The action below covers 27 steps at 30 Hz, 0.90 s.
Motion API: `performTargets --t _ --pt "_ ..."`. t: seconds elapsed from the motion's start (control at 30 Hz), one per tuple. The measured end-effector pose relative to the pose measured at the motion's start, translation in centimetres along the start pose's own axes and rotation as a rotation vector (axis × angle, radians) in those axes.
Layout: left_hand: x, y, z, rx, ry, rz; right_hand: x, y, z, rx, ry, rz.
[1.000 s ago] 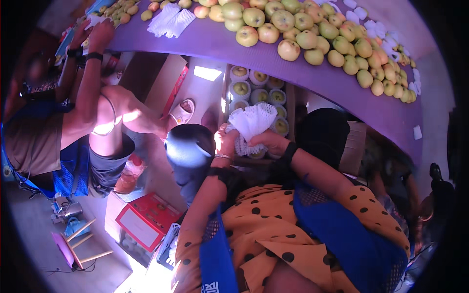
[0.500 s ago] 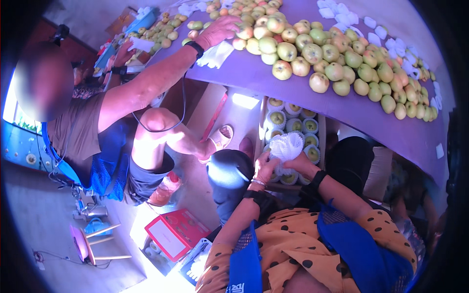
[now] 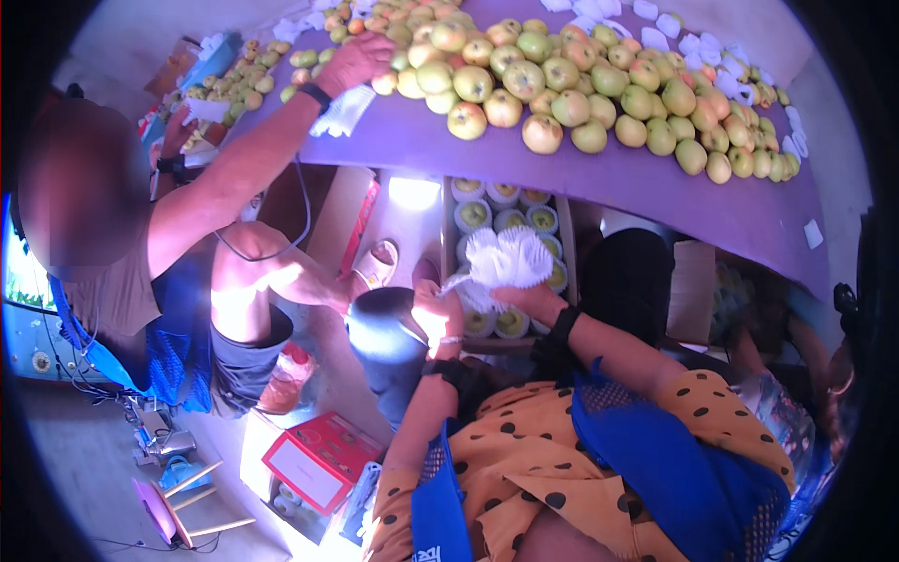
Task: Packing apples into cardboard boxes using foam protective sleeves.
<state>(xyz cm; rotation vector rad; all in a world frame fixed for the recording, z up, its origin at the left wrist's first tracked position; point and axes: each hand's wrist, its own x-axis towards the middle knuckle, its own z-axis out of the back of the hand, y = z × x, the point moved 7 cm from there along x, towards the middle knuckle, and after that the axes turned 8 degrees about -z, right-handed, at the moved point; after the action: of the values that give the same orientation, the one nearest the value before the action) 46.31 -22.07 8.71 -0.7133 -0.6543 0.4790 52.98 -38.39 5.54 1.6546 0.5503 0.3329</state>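
Between my hands is a white foam fruit net [image 3: 508, 257], spread wide at its ridged edge. My right hand [image 3: 536, 302] is closed on its lower right side. My left hand [image 3: 438, 311] pinches a stretched corner at its left; the fingertips there are partly washed out by light. Whether a fruit sits inside the net cannot be seen. Just beneath and beyond it, a cardboard box [image 3: 569, 281] holds rows of apples in white foam nets, such as one net-wrapped apple [image 3: 474, 215]. The foam net hides part of the box.
A purple-covered table [image 3: 393, 140] bears a long heap of green-yellow apples [image 3: 524, 80], with loose foam nets [image 3: 654, 37] behind. At left a seated co-worker's hand [image 3: 361, 61] reaches to the apples. A red box [image 3: 323, 459] and a stool [image 3: 173, 510] stand on the floor.
My left hand has moved apart from the right, pulling the foam net wider. The whole view has shifted, so the table and box appear further left.
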Motion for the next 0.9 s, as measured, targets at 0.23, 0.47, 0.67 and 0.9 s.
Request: performTargets --t 0.23,0.47,0.67,0.9 --pt "-1.2 0.8 -2.4 -0.332 0.212 0.019 1.0 0.9 1.8 -0.337 -0.258 -0.109" --pt "-2.1 0.9 -3.4 -0.098 0.364 0.028 1.2 -1.8 2.1 0.025 -0.263 -0.058" --pt "-2.1 0.2 -3.1 -0.209 0.298 -0.113 0.8 -0.4 1.7 -0.556 -0.266 -0.313" --pt "-3.5 -1.7 -4.8 -0.895 0.698 0.513 0.4 -1.8 0.1 0.605 0.086 -0.334"
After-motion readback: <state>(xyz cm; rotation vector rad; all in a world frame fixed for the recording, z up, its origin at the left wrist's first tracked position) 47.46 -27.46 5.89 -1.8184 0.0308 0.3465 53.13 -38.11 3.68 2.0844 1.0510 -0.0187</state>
